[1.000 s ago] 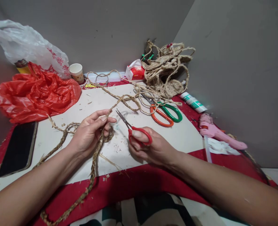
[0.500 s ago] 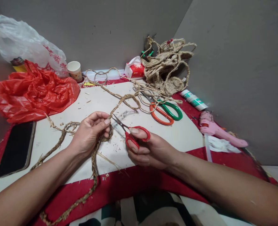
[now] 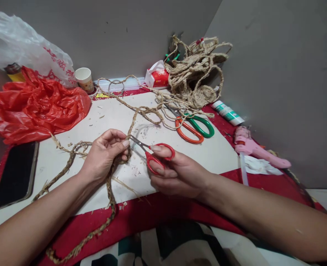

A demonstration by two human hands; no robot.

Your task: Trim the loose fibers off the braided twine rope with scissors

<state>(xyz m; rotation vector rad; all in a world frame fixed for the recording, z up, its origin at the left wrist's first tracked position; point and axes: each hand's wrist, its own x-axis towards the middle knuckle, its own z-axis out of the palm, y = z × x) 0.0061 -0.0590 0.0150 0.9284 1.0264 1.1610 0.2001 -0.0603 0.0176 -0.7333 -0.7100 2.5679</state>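
Observation:
My left hand (image 3: 105, 153) pinches a braided straw rope (image 3: 111, 195) between thumb and fingers. One stretch of the rope runs up and back from the pinch, and another hangs down over the front edge of the white board (image 3: 221, 159). My right hand (image 3: 174, 171) has its fingers through the red handles of small scissors (image 3: 155, 159). The scissor tips are at the rope, just right of my left fingertips. Whether the blades touch the rope is too small to tell.
Orange-handled (image 3: 188, 135) and green-handled scissors lie behind. A straw bundle (image 3: 199, 74), tissue pack (image 3: 157, 75) and paper cup (image 3: 84, 79) stand at the back. Left are a red bag (image 3: 41, 107) and phone (image 3: 16, 175); right, a pink glue gun (image 3: 252, 146) and a tube (image 3: 227, 112).
The scissor handles have drawn closer together, narrowing the blades beside the rope. The whole view has shifted slightly; my left hand keeps its hold.

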